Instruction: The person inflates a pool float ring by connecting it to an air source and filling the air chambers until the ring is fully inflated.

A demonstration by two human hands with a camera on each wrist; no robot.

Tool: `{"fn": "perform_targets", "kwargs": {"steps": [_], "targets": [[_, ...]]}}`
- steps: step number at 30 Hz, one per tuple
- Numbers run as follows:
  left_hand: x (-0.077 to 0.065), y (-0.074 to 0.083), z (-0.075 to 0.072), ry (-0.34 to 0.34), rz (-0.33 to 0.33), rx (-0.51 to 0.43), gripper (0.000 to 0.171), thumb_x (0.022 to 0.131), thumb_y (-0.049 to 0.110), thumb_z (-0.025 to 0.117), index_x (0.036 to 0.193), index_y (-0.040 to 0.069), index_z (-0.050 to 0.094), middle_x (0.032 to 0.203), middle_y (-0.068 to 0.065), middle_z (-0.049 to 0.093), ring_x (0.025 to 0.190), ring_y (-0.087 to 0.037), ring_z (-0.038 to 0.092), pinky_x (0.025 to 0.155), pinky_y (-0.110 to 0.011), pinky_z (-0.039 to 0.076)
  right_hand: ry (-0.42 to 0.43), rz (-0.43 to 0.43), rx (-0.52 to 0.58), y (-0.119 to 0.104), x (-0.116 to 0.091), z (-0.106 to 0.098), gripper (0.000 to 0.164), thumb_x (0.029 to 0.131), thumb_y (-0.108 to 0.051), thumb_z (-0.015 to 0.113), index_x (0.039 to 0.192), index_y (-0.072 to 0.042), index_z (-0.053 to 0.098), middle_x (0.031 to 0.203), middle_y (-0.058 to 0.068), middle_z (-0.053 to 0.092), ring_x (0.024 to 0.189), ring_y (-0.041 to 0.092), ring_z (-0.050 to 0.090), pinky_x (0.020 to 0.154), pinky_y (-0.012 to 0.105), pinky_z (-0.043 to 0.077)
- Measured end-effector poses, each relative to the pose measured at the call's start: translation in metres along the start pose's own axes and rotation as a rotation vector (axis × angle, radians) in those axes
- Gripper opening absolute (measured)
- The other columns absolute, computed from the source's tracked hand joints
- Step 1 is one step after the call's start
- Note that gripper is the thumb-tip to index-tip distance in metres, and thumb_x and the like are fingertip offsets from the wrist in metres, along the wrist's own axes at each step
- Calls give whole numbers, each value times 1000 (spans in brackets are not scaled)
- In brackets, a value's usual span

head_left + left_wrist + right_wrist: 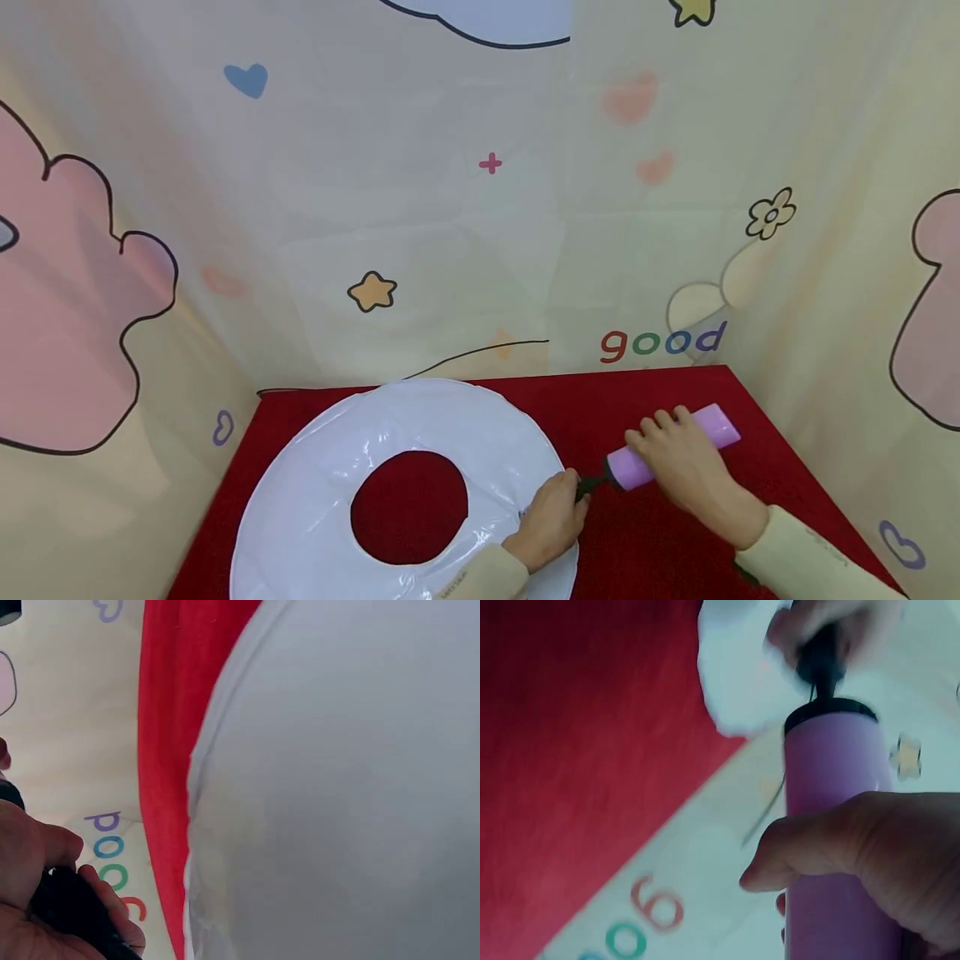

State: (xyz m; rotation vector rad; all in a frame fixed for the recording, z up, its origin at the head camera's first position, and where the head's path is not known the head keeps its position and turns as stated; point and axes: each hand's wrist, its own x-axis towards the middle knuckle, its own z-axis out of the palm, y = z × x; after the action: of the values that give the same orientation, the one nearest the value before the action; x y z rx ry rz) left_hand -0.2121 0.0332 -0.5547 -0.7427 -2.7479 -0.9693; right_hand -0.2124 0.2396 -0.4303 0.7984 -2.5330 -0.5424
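A white inflatable swim ring [300, 500] lies at the front left of the red cloth, its surface puffed out with some creases. A purple hand pump [630, 468] with a black handle [71, 907] is held in the air to the right of the ring. My right hand [686, 462] grips the purple barrel. My left hand [551, 518] holds the black handle end, over the ring's right edge. In the right wrist view, the right thumb wraps across the barrel [836, 765]. Where the pump's far end points, no hose is seen.
Red cloth [652, 542] covers the table under the ring and on its right. A printed pale curtain [420, 208] stands behind and on both sides. Something small and dark green [745, 573] shows beneath the right sleeve.
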Motion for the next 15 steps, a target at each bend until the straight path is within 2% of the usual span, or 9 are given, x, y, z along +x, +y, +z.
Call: {"fn": "perform_targets", "kwargs": {"steps": [4, 7, 11, 15], "targets": [[-4, 0, 3, 5, 5, 21, 13, 92, 16, 64, 85, 13, 53, 73, 4, 56, 65, -6, 52, 58, -21, 42, -8, -14, -9, -34, 4, 13, 49, 56, -22, 93, 93, -13, 62, 83, 9, 66, 80, 27, 61, 73, 42, 45], [-6, 0, 3, 2, 1, 12, 13, 90, 15, 65, 85, 13, 54, 73, 4, 57, 65, -7, 53, 57, -22, 42, -36, -18, 11, -38, 4, 14, 48, 56, -22, 92, 94, -14, 62, 84, 8, 67, 81, 26, 61, 74, 42, 45], [-2, 1, -1, -8, 3, -16, 15, 91, 16, 63, 82, 15, 52, 70, 6, 54, 61, -3, 47, 55, -18, 38, -44, -30, 27, -12, 2, 3, 48, 56, -21, 91, 95, -16, 64, 86, 6, 68, 82, 26, 61, 74, 43, 45], [4, 5, -4, 10, 13, -23, 15, 92, 16, 62, 82, 15, 52, 67, 7, 52, 60, -2, 43, 54, -17, 36, 27, 0, 7, 32, -4, -14, 49, 51, -13, 91, 92, -15, 63, 86, 7, 68, 84, 29, 60, 77, 50, 43]]}}
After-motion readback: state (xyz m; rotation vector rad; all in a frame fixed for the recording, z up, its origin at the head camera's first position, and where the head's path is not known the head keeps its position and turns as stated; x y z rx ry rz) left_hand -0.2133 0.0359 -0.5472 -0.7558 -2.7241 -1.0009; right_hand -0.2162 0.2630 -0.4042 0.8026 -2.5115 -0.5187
